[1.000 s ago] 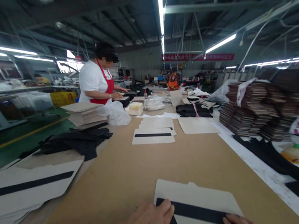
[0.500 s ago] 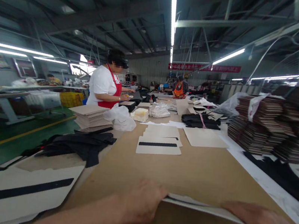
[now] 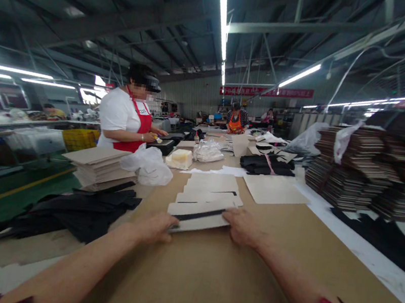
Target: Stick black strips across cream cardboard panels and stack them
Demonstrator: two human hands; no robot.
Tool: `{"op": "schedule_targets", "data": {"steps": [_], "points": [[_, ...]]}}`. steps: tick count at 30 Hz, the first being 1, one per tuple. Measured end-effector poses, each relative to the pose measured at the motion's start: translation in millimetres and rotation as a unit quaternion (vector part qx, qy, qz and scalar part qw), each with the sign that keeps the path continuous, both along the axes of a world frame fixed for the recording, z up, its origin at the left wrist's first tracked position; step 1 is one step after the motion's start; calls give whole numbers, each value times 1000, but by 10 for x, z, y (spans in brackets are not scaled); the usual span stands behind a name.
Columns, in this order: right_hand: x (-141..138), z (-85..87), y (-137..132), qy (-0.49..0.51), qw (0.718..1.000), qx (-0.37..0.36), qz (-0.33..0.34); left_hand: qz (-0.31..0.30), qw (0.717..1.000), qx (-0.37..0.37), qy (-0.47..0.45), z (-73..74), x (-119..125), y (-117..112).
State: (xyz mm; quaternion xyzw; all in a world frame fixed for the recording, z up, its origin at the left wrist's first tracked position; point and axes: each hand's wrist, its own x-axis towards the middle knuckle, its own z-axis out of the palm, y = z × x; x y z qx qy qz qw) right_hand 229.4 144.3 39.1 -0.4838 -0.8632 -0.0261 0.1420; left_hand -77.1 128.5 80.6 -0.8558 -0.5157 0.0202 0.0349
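Observation:
A pale cardboard panel with a black strip (image 3: 198, 215) is held by its two ends over the brown tabletop (image 3: 189, 282). My left hand (image 3: 154, 227) is closed on its left end, and my right hand (image 3: 241, 225) grips the right end. Just beyond it, similar pale panels (image 3: 213, 181) lie overlapped in a row, one showing a black strip. The held panel tilts slightly, its right side farther up in view. Whether its far edge touches the panels behind, I cannot tell.
Black fabric pieces (image 3: 78, 208) and a stack of pale boards (image 3: 98, 163) lie on the left. A blank pale sheet (image 3: 275, 189) and a tied black bundle (image 3: 267, 165) are farther right. Tall board stacks (image 3: 339, 183) line the right. A co-worker in a red apron (image 3: 141, 124) stands across the left side.
Both hands have moved forward from the near edge, carrying the panel up to the row of panels. The panel now shows its face with the black strip. The view has shifted slightly right.

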Motion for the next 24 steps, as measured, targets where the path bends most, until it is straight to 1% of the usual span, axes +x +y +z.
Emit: {"op": "schedule_targets", "data": {"steps": [1, 3, 5, 6, 8, 10, 12, 14, 15, 17, 19, 20, 22, 24], "points": [[23, -97, 36, -4, 999, -31, 11, 5, 1000, -19, 2, -75, -32, 43], [169, -219, 90, 0, 996, -81, 24, 24, 999, -38, -7, -169, -39, 75], [442, -263, 157, 21, 995, -97, 3, 14, 999, -28, -20, -184, 68, 51], [619, -270, 204, 35, 995, -94, -24, 0, 1000, -17, -23, -167, 173, 28], [1031, -281, 324, 63, 990, -73, -108, -25, 999, 8, -23, -99, 479, -2], [1477, -307, 468, 83, 972, -46, -213, -23, 999, 18, -38, -20, 878, 36], [1907, -349, 613, 99, 945, -23, -311, -34, 997, 10, -71, 31, 1318, 173], [2282, -397, 745, 108, 918, -6, -382, -51, 995, -2, -85, 21, 1758, 378], [2441, -420, 809, 111, 907, 0, -407, -56, 995, -9, -85, -12, 1968, 484], [2697, -459, 942, 112, 890, 7, -441, -55, 995, -19, -81, -128, 2360, 652], [2883, -484, 1095, 111, 881, 13, -459, -55, 995, -26, -79, -285, 2693, 710], [2957, -490, 1179, 111, 879, 15, -463, -61, 995, -28, -80, -369, 2831, 693], [3082, -493, 1358, 110, 878, 19, -466, -77, 993, -31, -88, -531, 3040, 588], [3191, -488, 1540, 111, 878, 22, -466, -81, 991, -33, -97, -675, 3156, 445]]}}
